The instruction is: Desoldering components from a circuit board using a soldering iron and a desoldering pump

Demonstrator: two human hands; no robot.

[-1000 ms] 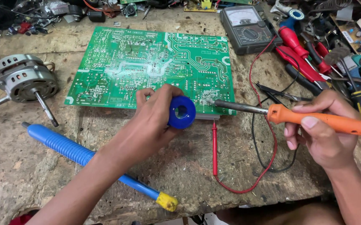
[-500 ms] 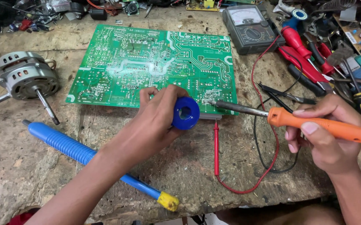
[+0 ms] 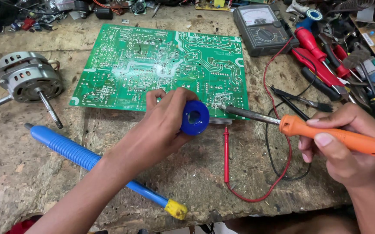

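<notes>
The green circuit board (image 3: 161,65) lies flat, solder side up, on the worn wooden bench (image 3: 31,182), and everything else is placed from it. At its near right corner the metal tip of the orange-handled soldering iron (image 3: 308,130) touches the traces; the right hand (image 3: 347,147) is wrapped around the handle in a pen-like grip, fingers closed on it. Just at the board's near edge, the left hand (image 3: 165,125) pinches a small blue solder spool (image 3: 195,117) between thumb and fingers, held close to the iron's tip.

The board looks light, thin and stiff, likely brittle at its traces and joints (best gripped by its bare edges, not the soldered face). The iron is safe to hold only by its handle; the spool seems light and easy to pinch by its rim.

In front of the board lies a red probe (image 3: 225,151) with its lead looping right. Left of the board sits a small grey motor (image 3: 29,80); toward the near left, a blue desoldering pump (image 3: 88,160) with a yellow end. Beyond the board's far right corner stands an analogue multimeter (image 3: 261,28), and farther right, red-handled tools (image 3: 321,60).
</notes>
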